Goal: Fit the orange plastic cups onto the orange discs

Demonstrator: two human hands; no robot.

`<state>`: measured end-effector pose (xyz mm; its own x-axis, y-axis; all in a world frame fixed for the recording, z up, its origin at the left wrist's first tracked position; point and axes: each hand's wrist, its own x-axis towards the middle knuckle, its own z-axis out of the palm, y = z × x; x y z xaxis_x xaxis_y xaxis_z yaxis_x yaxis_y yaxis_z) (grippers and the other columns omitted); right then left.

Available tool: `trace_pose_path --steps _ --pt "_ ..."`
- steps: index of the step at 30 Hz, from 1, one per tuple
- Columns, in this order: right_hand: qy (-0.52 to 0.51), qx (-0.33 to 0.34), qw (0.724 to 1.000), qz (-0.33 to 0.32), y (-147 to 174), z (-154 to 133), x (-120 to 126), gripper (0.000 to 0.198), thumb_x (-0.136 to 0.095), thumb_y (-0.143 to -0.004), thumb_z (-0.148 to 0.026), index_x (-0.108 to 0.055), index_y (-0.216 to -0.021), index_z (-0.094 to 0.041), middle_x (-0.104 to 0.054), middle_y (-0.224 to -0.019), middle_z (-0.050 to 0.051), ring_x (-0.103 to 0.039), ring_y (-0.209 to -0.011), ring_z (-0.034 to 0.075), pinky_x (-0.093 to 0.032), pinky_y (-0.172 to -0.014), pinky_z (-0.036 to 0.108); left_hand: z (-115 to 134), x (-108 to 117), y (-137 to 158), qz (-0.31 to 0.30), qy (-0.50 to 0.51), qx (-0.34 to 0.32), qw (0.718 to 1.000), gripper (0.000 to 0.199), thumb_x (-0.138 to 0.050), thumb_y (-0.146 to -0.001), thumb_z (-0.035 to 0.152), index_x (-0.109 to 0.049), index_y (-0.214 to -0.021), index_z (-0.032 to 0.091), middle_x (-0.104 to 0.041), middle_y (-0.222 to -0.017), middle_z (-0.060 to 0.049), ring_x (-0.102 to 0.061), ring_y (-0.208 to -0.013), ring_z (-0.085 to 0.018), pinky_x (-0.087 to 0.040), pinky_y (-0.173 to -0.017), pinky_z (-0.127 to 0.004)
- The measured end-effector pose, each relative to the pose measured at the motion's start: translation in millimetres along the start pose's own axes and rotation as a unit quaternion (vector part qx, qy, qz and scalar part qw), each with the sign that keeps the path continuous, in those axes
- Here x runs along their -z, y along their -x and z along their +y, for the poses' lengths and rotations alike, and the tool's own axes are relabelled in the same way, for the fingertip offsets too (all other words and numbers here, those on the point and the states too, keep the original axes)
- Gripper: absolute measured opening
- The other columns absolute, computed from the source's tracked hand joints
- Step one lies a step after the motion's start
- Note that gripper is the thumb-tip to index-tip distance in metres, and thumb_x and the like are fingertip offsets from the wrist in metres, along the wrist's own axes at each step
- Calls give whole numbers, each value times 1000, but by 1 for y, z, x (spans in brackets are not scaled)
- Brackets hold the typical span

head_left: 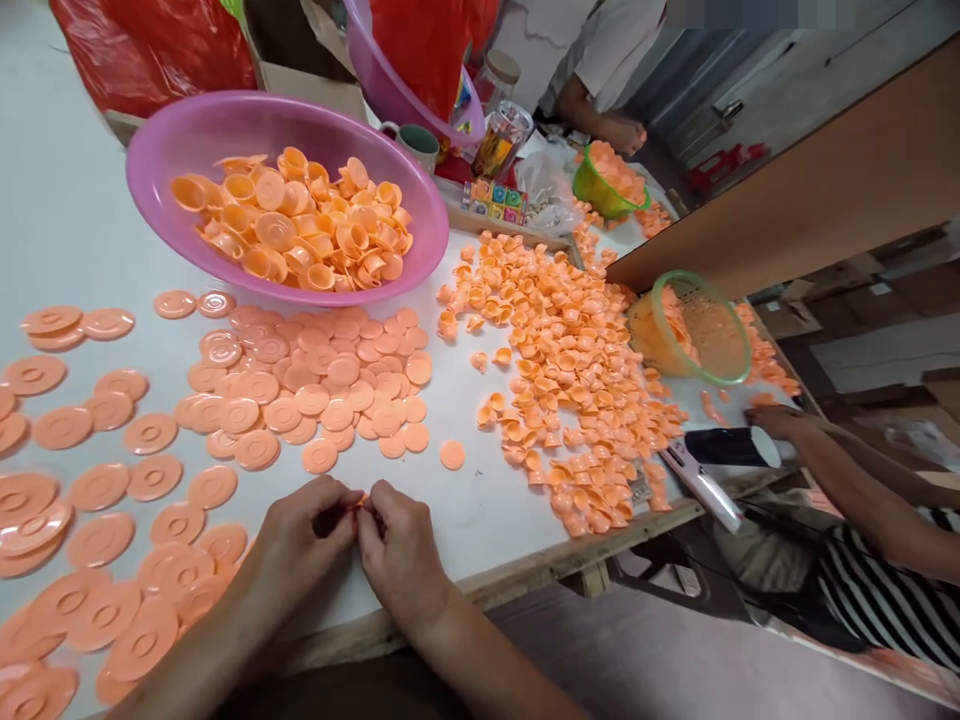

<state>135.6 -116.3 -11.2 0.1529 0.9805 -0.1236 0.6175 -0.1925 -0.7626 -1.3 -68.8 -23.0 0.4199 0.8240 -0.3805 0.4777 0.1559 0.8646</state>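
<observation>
Near the table's front edge, my left hand (311, 525) and my right hand (403, 550) meet, fingers closed in a pinch. Between their fingertips shows a bit of a small orange plastic piece (361, 500); the fingers hide most of it. Just beyond lie many small flat orange discs (337, 372), overlapping, with a single disc (451, 455) apart from them. Larger orange saucer-like discs (101, 485) spread to the left, some beside my left forearm. A heap of small orange cup-shaped pieces (562, 350) covers the table to the right.
A pink basin (142, 200) holding orange cup-and-saucer pieces stands at the back left. Behind it are a green mug (420, 143) and a glass jar (504, 135). A green-rimmed basket (739, 350) stands right, near a phone (705, 485) and another person's arm (847, 475).
</observation>
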Motion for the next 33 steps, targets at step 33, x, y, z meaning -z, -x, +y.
trace_pose_path --steps 33 --pt "-35 71 988 131 13 -11 -11 14 -46 -82 -15 -53 -91 -21 -59 -82 6 -60 -71 21 -48 -59 31 11 0 33 122 19 -162 979 25 -62 -88 29 -74 -110 28 -79 -102 -2 -75 -87 -19 -61 -75 -25"
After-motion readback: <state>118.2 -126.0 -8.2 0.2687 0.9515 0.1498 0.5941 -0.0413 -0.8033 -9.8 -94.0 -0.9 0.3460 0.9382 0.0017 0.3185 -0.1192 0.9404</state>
